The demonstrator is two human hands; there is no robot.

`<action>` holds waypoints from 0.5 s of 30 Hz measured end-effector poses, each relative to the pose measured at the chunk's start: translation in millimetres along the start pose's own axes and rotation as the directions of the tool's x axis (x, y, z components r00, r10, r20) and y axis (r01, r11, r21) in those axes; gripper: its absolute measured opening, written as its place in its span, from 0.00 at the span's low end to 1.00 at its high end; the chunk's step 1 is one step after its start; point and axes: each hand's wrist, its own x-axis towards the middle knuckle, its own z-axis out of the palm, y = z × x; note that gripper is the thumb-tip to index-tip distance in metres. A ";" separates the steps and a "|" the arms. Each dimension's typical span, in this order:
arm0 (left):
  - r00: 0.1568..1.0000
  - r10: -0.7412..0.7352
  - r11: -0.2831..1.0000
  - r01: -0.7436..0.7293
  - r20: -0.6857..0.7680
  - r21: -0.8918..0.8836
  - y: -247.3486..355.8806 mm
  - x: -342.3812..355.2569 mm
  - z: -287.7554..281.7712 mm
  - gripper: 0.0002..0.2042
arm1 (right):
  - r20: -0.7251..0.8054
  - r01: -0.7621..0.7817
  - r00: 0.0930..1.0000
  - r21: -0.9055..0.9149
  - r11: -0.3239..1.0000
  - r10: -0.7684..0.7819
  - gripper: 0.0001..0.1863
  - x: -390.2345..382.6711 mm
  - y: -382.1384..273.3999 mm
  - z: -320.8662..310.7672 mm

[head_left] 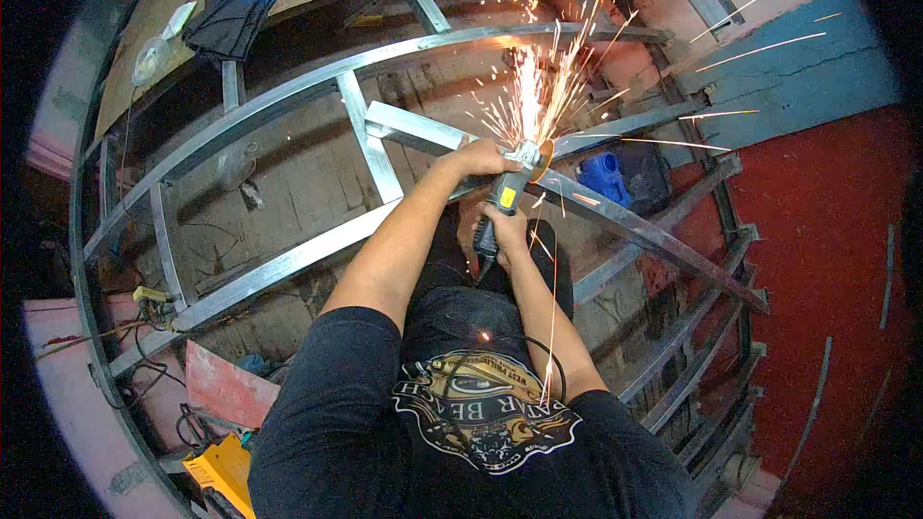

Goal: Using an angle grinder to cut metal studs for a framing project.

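An angle grinder [508,194] with a dark grey body, a yellow label and an orange-edged disc [543,161] throws a bright spray of sparks away from me. My left hand [484,160] is closed on its head end, beside the metal. Lower down, my right hand [504,231] wraps round the grinder's body. The disc is at a loose square steel tube [625,216], which lies slanted from upper left to lower right over the frame. The exact contact point is lost in the glare. From the grinder's tail, a black cord runs toward my body.
A welded steel frame [298,255] with crossbars spans the floor around me. A blue plastic jug [604,179] stands right of the grinder. At lower left are a yellow case [223,473], a red board [226,384] and cables. Several steel lengths rest by the red wall [846,298].
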 end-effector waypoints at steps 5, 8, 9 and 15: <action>0.991 -0.074 0.995 0.065 0.115 0.078 1.2 4.1 -4.5 0.34 | -0.003 -0.005 1.000 -0.010 1.000 0.005 0.08 -0.4 0.1 -0.3; 0.999 -0.029 1.000 0.029 0.021 0.010 1.2 0.9 -2.1 0.35 | 0.011 -0.001 1.000 -0.012 1.000 0.001 0.09 2.1 2.9 -1.6; 0.999 -0.026 1.000 0.026 0.021 0.007 1.3 -0.1 -1.8 0.35 | 0.023 0.021 1.000 0.008 1.000 -0.021 0.09 3.0 4.0 -2.0; 1.000 -0.008 1.000 0.008 -0.001 0.014 0.6 -2.7 -0.9 0.40 | 0.019 -0.011 1.000 0.016 1.000 0.010 0.09 3.6 5.3 -3.8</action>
